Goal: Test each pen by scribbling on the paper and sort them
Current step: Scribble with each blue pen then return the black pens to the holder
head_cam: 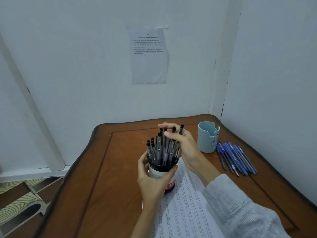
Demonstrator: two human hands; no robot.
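Gripping the holder [161,170], the left hand [152,182] steadies it; the right hand [186,148] curls round several pens [158,148], probably light, stiff and slick, best pinched near their caps.

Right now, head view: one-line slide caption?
Left hand grips black cylindrical pen holder; right hand holds its clear black-capped pens.

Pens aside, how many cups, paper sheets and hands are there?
Cups: 2, the black cup and the blue cup
Paper sheets: 2, the table sheet and the wall sheet
Hands: 2, left hand gripping that black cup, right hand holding black pens
Total: 6
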